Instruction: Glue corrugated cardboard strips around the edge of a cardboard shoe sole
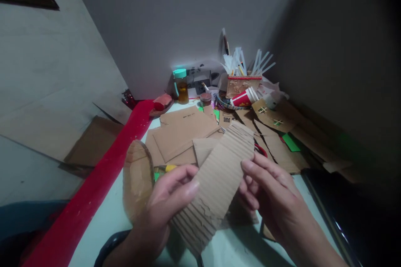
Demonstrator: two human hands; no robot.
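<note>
Left hand, right hand, both pinched the cardboard at opposite edges, tilted above the table!

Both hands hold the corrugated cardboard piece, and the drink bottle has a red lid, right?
The lid of the drink bottle is turquoise, not red, in the head view; the left hand and right hand do hold the corrugated cardboard piece.

The cardboard strip — tan, ridged — is held tilted.
</note>
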